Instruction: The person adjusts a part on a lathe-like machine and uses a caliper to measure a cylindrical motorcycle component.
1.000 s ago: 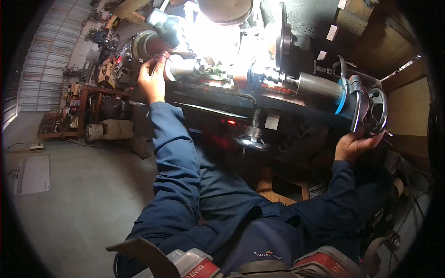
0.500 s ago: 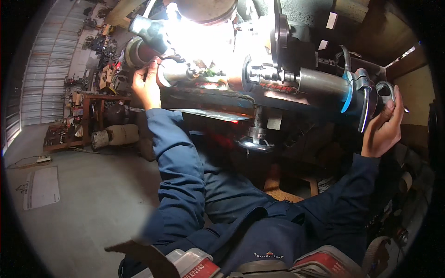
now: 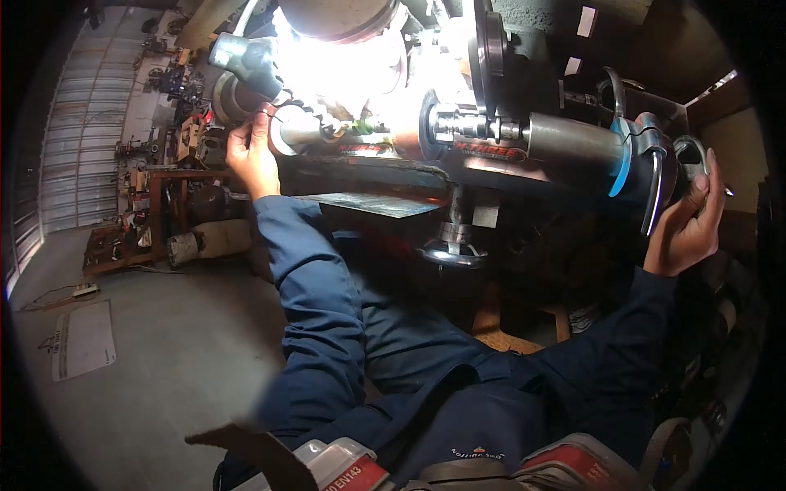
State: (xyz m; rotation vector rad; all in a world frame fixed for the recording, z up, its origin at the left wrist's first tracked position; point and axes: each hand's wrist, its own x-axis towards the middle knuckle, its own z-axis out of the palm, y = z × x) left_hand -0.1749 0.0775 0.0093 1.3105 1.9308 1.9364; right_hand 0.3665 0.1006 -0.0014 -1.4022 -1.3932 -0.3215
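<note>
My left hand (image 3: 252,159) has its fingers closed at the left end of a metal machine (image 3: 385,164), beside a silver cylindrical fitting (image 3: 295,131); what exactly they grip is hidden. My right hand (image 3: 688,221) grips the chrome handwheel (image 3: 688,151) at the machine's right end, beside a steel cylinder (image 3: 573,143) with a blue ring (image 3: 619,180) and a curved metal handle (image 3: 653,188). A shaft (image 3: 467,124) runs through the middle, next to a large upright disc (image 3: 483,57). A bright light washes out the middle top. A smaller handwheel (image 3: 454,255) hangs below the bed.
At the left are a bench (image 3: 155,188) and shelving with many metal parts, a beige cylinder (image 3: 205,243) on the floor (image 3: 180,344), a power strip (image 3: 86,289) and a white board (image 3: 82,340). A wooden stool (image 3: 499,335) stands under the machine. Wooden panels border the right.
My right hand has moved from below the right handwheel up to its right side, and the wheel appears turned. My left hand stays at the machine's left end while the view has shifted slightly.
</note>
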